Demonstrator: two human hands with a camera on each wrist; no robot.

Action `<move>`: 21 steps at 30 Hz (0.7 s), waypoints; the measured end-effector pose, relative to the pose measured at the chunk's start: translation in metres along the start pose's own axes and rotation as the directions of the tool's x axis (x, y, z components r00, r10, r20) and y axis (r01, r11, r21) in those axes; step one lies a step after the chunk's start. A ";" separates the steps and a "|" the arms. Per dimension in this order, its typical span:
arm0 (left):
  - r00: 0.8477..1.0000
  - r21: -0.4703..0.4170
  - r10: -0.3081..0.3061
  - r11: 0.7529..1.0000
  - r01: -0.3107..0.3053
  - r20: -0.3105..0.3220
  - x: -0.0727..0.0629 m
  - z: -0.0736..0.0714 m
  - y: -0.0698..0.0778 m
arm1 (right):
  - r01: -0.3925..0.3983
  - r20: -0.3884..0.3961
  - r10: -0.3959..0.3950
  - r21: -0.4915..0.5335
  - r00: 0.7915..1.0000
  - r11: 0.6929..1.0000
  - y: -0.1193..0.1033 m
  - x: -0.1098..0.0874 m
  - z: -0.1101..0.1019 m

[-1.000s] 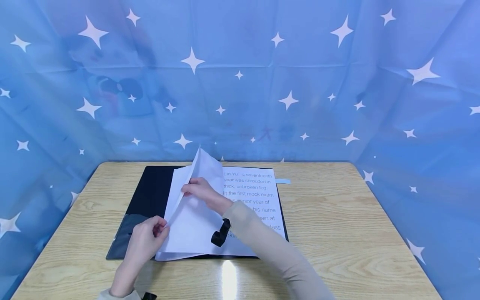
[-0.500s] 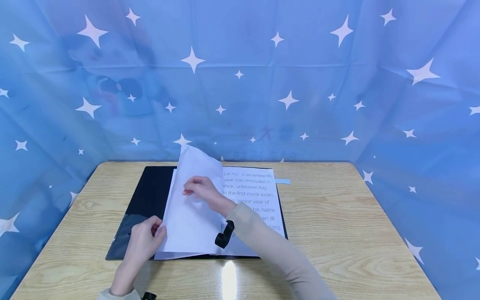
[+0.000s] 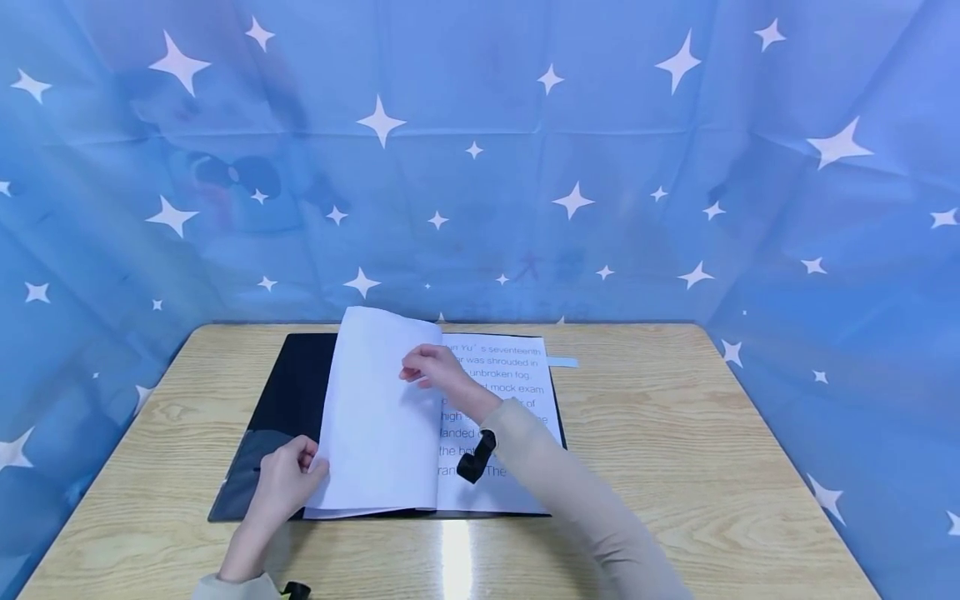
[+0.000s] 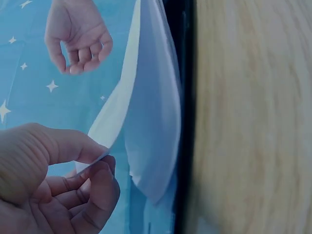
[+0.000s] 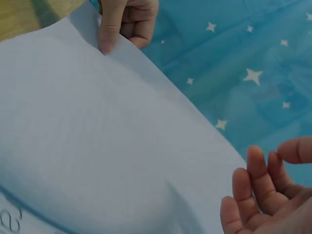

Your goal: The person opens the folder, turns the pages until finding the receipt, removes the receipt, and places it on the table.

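Note:
A black folder point(image 3: 291, 387) lies spread on the table with white sheets inside. My left hand point(image 3: 285, 479) pinches the left edge of a blank white page point(image 3: 378, 417) between thumb and fingertips, near its lower corner; the left wrist view shows this pinch point(image 4: 100, 158) from close by. The page bows up, its top left corner lifted above the folder. Over the page's right part hovers my right hand point(image 3: 446, 375), fingers loosely bent and holding nothing; in the right wrist view its fingers point(image 5: 261, 183) are apart. Large printed text covers the right-hand page point(image 3: 510, 496), partly hidden by my right forearm.
A light blue tab point(image 3: 562, 362) sticks out from the right edge of the pages. The wood-grain table point(image 3: 675, 433) extends around the folder, and a blue curtain with white stars point(image 3: 480, 208) hangs behind it and at both sides.
The raised page has swung leftward and flattened. My right hand has let go of it and moved right. My left hand keeps its pinch on the edge, nearly still.

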State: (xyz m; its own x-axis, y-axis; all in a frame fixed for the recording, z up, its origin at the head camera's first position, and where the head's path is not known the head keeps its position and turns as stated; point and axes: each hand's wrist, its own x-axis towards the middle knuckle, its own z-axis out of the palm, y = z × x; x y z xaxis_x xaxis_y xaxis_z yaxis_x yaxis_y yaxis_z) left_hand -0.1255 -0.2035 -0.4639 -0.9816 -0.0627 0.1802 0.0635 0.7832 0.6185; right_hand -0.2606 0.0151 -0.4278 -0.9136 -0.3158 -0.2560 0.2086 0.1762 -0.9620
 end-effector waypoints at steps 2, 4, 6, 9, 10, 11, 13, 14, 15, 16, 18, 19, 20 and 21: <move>0.999 -0.005 -0.036 0.999 0.036 0.035 0.001 0.001 -0.002 | -0.008 -0.008 0.008 -0.004 1.000 1.000 0.001 0.000 -0.007; 0.995 -0.009 -0.069 0.997 0.070 0.069 0.002 0.002 -0.004 | -0.014 -0.017 0.014 -0.005 1.000 1.000 0.001 -0.001 -0.014; 0.990 -0.010 -0.100 0.995 0.101 0.097 0.002 0.004 -0.006 | -0.013 -0.031 0.012 -0.010 0.999 1.000 0.001 -0.001 -0.021; 0.983 -0.008 -0.131 0.991 0.133 0.127 0.003 0.005 -0.008 | -0.008 -0.049 0.007 -0.013 0.999 1.000 0.001 -0.001 -0.030; 0.981 -0.006 -0.139 0.990 0.141 0.134 0.004 0.006 -0.009 | -0.006 -0.056 0.005 -0.012 0.998 1.000 0.002 0.000 -0.033; 0.979 -0.006 -0.145 0.989 0.148 0.142 0.004 0.006 -0.010 | -0.006 -0.062 0.006 -0.010 0.998 1.000 0.003 0.000 -0.037; 0.976 -0.006 -0.155 0.987 0.158 0.154 0.004 0.007 -0.010 | -0.012 -0.074 0.011 -0.007 0.997 1.000 0.005 0.002 -0.043; 0.974 -0.008 -0.160 0.987 0.163 0.161 0.004 0.007 -0.010 | -0.014 -0.079 0.013 -0.008 0.997 1.000 0.006 0.002 -0.046; 0.972 -0.010 -0.164 0.986 0.168 0.170 0.005 0.007 -0.010 | -0.017 -0.086 0.016 -0.008 0.996 1.000 0.007 0.003 -0.050; 0.970 -0.011 -0.169 0.985 0.174 0.176 0.005 0.008 -0.010 | -0.021 -0.091 0.020 -0.008 0.996 1.000 0.009 0.003 -0.053; 0.966 -0.012 -0.178 0.983 0.184 0.185 0.005 0.008 -0.010 | -0.028 -0.097 0.026 -0.016 0.995 0.999 0.011 0.003 -0.061; 0.965 -0.009 -0.182 0.982 0.187 0.188 0.006 0.009 -0.010 | -0.030 -0.099 0.028 -0.022 0.995 0.999 0.012 0.002 -0.064; 0.964 -0.006 -0.185 0.982 0.190 0.190 0.006 0.009 -0.011 | -0.034 -0.102 0.032 -0.022 0.994 0.999 0.013 0.002 -0.068; 0.963 -0.002 -0.188 0.981 0.192 0.191 0.006 0.009 -0.011 | -0.037 -0.105 0.035 -0.021 0.994 0.999 0.013 0.002 -0.072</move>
State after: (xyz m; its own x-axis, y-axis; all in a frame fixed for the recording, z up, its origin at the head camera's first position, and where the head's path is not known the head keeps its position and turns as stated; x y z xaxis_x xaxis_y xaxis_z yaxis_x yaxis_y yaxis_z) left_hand -0.1334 -0.2068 -0.4766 -0.9921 -0.0891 -0.0887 -0.1254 0.7553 0.6432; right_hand -0.2845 0.0839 -0.4343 -0.9373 -0.2100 -0.2781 0.2352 0.2078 -0.9495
